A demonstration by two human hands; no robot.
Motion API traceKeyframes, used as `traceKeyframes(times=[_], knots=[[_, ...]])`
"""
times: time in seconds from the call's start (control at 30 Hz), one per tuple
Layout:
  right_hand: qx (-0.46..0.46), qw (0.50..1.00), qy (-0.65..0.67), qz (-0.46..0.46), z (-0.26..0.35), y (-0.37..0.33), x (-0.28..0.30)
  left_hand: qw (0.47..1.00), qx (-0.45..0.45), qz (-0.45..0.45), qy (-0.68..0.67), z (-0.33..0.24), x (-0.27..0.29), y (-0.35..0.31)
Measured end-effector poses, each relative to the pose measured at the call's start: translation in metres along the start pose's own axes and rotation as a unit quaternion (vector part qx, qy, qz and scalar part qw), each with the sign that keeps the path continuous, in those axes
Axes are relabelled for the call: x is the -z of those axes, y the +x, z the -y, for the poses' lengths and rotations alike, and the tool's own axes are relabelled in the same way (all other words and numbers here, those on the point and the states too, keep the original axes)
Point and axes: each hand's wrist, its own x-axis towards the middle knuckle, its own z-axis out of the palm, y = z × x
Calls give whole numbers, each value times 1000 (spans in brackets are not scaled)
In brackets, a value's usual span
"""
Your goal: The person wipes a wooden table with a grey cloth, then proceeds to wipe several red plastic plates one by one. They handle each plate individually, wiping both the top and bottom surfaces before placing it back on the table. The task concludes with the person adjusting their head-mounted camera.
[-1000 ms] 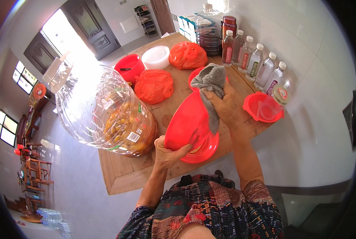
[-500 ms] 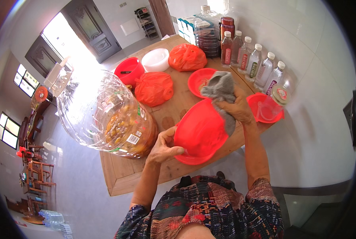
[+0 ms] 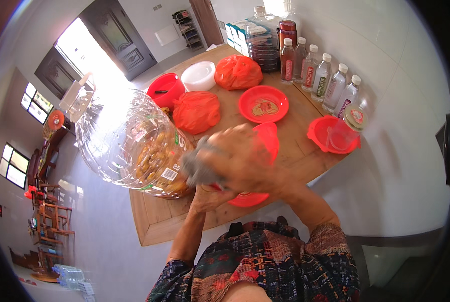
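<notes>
My right hand [image 3: 245, 156], smeared by motion, presses a grey cloth [image 3: 202, 163] against the left side of a tilted red plastic basin [image 3: 267, 141]. Below it, my left hand [image 3: 208, 198] grips the basin's left edge; its fingers are mostly hidden by the cloth and the right hand. Most of the basin's inside is covered by my right hand and forearm. A lower red rim [image 3: 250, 200] shows near the table's front edge; whether it belongs to the same basin I cannot tell. Close to my left hand lies a big clear jug [image 3: 134, 146] with yellow-brown fruit in liquid.
On the wooden table [image 3: 159, 221] are a red plate [image 3: 280, 103], two red plastic bags [image 3: 197, 111], a red bowl [image 3: 167, 88] and a white bowl [image 3: 198, 75]. Several bottles [image 3: 321, 80] line the wall side. A lidded jar [image 3: 347, 132] stands in a red dish [image 3: 320, 128].
My right hand has swept the cloth from the basin's far right rim to its left side, near my left hand. The red plate behind is now uncovered.
</notes>
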Motion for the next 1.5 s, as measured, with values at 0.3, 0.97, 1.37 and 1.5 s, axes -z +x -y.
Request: traceKeyframes(times=[0.3, 0.97, 1.37, 1.5], knots=[[-372, 782, 441, -236, -72, -47, -5, 982, -163, 34, 89, 8, 6, -12], [22, 998, 15, -56, 23, -53, -53, 821, -12, 55, -568, 66, 10, 1], [-313, 907, 251, -125, -56, -46, -18, 936, -30, -46, -348, 34, -9, -7], [-392, 838, 322, -201, -72, -92, -31, 926, -23, -84, -367, 32, -5, 0]])
